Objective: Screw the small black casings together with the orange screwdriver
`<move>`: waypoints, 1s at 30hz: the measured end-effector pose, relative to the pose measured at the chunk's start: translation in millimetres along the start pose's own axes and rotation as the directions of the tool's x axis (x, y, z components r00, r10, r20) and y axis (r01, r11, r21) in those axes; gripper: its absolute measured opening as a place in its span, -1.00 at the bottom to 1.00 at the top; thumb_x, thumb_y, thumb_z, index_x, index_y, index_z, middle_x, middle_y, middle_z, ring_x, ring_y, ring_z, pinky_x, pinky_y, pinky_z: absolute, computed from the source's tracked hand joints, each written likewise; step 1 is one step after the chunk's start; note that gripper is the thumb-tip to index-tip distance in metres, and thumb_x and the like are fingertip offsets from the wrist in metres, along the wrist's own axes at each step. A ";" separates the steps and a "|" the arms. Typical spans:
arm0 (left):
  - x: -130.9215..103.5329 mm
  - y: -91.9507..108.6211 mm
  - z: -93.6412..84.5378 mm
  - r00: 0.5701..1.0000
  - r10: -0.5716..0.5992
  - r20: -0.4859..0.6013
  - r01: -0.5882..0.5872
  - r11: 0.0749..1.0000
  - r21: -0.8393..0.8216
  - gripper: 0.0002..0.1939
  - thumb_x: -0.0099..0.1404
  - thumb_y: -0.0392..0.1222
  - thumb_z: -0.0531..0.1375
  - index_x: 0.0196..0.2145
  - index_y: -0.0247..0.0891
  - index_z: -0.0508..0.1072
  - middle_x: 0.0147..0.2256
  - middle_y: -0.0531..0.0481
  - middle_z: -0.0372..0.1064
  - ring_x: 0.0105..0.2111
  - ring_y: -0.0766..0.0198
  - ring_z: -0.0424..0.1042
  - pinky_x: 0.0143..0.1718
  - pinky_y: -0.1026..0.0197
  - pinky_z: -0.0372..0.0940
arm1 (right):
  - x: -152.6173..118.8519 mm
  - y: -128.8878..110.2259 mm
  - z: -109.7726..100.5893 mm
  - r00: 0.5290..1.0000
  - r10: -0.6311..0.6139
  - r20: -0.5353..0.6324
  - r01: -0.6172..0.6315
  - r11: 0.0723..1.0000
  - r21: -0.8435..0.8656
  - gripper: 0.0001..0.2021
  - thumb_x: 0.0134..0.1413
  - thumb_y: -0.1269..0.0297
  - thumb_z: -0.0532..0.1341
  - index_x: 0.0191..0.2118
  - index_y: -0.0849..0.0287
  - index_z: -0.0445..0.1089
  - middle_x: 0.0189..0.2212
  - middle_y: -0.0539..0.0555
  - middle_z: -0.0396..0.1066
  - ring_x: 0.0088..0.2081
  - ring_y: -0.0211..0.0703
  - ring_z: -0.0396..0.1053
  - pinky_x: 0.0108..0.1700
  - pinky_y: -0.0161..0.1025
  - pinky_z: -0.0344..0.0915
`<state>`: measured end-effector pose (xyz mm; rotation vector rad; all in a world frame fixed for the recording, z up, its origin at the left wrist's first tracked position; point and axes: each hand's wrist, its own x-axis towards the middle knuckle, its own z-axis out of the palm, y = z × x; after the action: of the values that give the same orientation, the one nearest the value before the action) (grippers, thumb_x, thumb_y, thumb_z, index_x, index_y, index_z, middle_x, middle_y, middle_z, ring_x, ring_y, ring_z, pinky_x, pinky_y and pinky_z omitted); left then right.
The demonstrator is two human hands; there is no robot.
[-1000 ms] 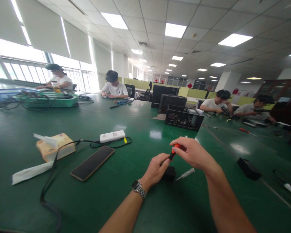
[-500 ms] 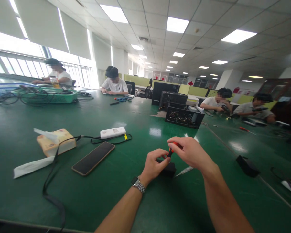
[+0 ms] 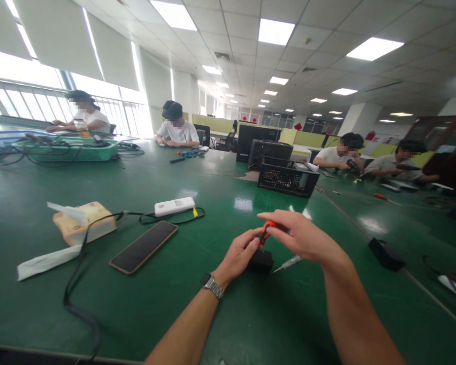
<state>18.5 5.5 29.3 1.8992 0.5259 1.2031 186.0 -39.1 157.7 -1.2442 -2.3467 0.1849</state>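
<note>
A screwdriver with an orange-and-black handle (image 3: 266, 230) stands roughly upright above a small black box (image 3: 261, 262) on the green table. Around the top of its handle, the fingers of my right hand (image 3: 302, 235) are closed, with the index finger stretched over it. My left hand (image 3: 240, 255), with a watch (image 3: 212, 285) on the wrist, pinches the lower part of the handle between thumb and fingers. The shaft and tip are hidden from me. Just right of the box lies a second screwdriver with a clear handle (image 3: 289, 263).
To the left lie a phone (image 3: 144, 247), a white power bank-like block (image 3: 175, 206), a black cable (image 3: 76, 268) and a tissue pack (image 3: 85, 223). Computer cases (image 3: 288, 177) stand ahead. Another black block (image 3: 386, 253) is at right. Several people sit around the table.
My left fingers have shifted up and off the black box, showing more of it. The right index finger has straightened over the orange handle. The view has shifted slightly.
</note>
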 end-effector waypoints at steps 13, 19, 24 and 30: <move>1.9 1.6 2.6 0.986 0.054 -0.156 -0.036 0.993 0.112 -0.75 0.32 -0.10 0.17 -0.31 -0.33 0.56 -0.38 -0.05 0.52 -0.40 0.23 0.41 -0.34 0.27 0.27 | 12.2 -17.7 23.1 0.919 0.328 -0.219 -0.379 0.888 -0.262 -0.66 0.23 -0.01 0.04 -0.22 -0.02 0.53 -0.40 0.04 0.54 -0.35 -0.06 0.44 -0.41 -0.27 0.13; 2.0 -1.7 6.6 0.967 0.047 -0.249 -0.014 0.991 0.133 -0.80 0.21 -0.10 0.28 -0.42 -0.32 0.51 -0.46 0.00 0.44 -0.47 0.29 0.33 -0.41 0.29 0.24 | 14.6 -14.6 25.0 0.950 0.276 -0.149 -0.302 0.933 -0.198 -0.79 0.21 0.15 0.08 -0.28 0.04 0.43 -0.48 -0.01 0.48 -0.46 -0.18 0.38 -0.42 -0.32 0.10; 0.8 -2.5 7.3 0.982 0.018 -0.188 -0.006 0.998 0.069 -0.77 0.28 -0.09 0.20 -0.22 -0.31 0.51 -0.33 -0.04 0.46 -0.38 0.25 0.37 -0.34 0.28 0.27 | 13.0 -8.7 17.3 0.975 0.213 -0.070 -0.221 0.964 -0.145 -0.81 0.21 0.19 0.07 -0.29 0.11 0.39 -0.47 -0.02 0.46 -0.44 -0.19 0.37 -0.38 -0.32 0.11; 1.4 0.0 5.7 0.993 0.050 -0.104 -0.040 0.994 0.100 -0.73 0.36 -0.08 0.12 -0.25 -0.31 0.53 -0.33 -0.07 0.47 -0.35 0.23 0.39 -0.29 0.26 0.27 | 5.4 -2.4 10.8 0.973 0.229 -0.032 -0.231 0.961 -0.154 -0.81 0.19 0.25 0.07 -0.19 0.16 0.39 -0.34 0.07 0.50 -0.32 -0.13 0.41 -0.29 -0.30 0.16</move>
<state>24.1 4.2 28.9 1.9461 0.6120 1.3350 176.6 -35.0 150.9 -1.5901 -2.2357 0.0662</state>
